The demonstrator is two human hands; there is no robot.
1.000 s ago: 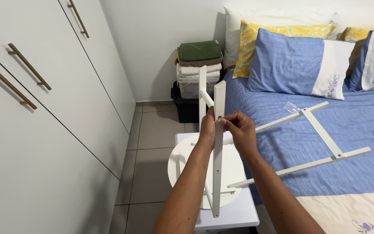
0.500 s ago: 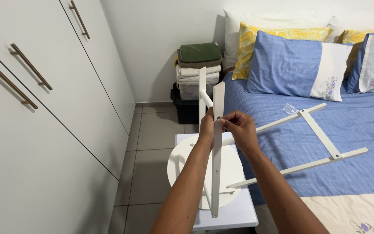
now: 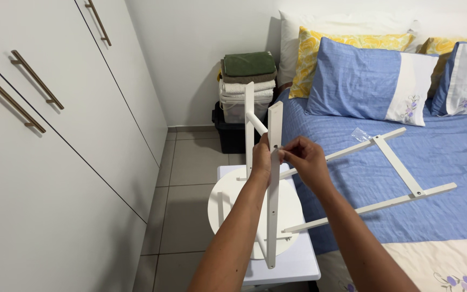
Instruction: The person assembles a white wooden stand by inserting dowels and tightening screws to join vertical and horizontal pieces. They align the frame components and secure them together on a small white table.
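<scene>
White slat: flat painted wooden leg piece, standing nearly upright in front of the viewer, lower end down by the round white seat disc, upper end near chest height. A second upright slat stands behind it, joined by a short round crossbar.

Left hand: forearm rising from lower frame, fingers wrapped around the near slat from the left side, gripping it at about mid-height. Right hand: forearm from lower right, wrist bent inward, thumb and forefinger pressed together against the slat's right edge. Whether a small fastener sits in that pinch cannot be told.

Surface: seat disc lies flat on a small white square table, which stands on grey floor tiles beside the bed.

Room: bed with blue sheet to the right; on it a white ladder-shaped frame lies angled, one end overhanging the mattress edge near the right hand. A small clear plastic bag lies just beyond the frame. Blue and yellow pillows at the headboard. White wardrobe doors with bronze bar handles on the left. Folded towels stacked on a bin against the far wall.
</scene>
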